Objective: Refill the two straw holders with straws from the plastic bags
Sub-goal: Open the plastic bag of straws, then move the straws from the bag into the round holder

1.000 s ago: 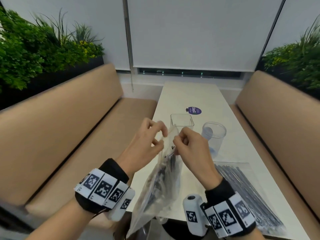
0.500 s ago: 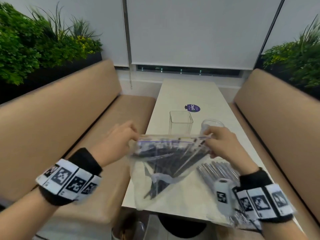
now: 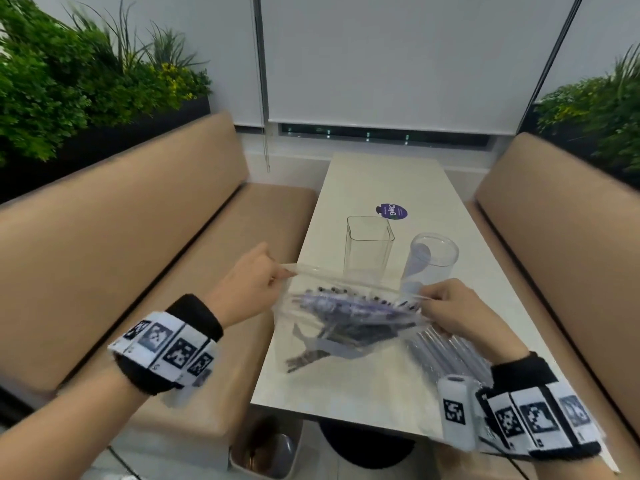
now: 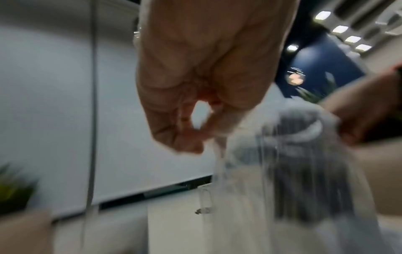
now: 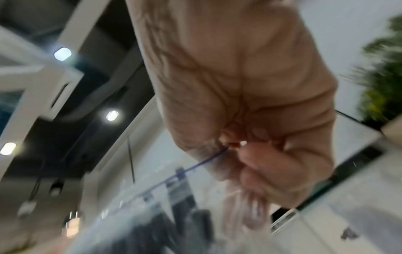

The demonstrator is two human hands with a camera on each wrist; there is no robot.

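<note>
Both hands hold a clear zip bag of dark straws [image 3: 349, 317] stretched crosswise above the near end of the table. My left hand [image 3: 277, 271] pinches its left top corner; the left wrist view shows the plastic [image 4: 219, 154] caught between thumb and fingers. My right hand [image 3: 427, 299] pinches the right end, where a blue zip line [image 5: 195, 165] runs into the curled fingers. The bag's mouth gapes open along the top. Behind it stand a square clear holder [image 3: 369, 249] and a round clear holder [image 3: 431, 261], both with no straws in them. A second bag of straws [image 3: 446, 355] lies flat under my right wrist.
The white table [image 3: 384, 174] is narrow, with tan bench seats [image 3: 173, 237] on either side and planters behind them. A purple sticker [image 3: 391, 211] lies beyond the holders. A bin [image 3: 266, 448] stands on the floor below the table's near edge.
The bag hung upright with both hands pinching its top close together; the hands have pulled apart sideways, turning the bag crosswise and opening its mouth wide.
</note>
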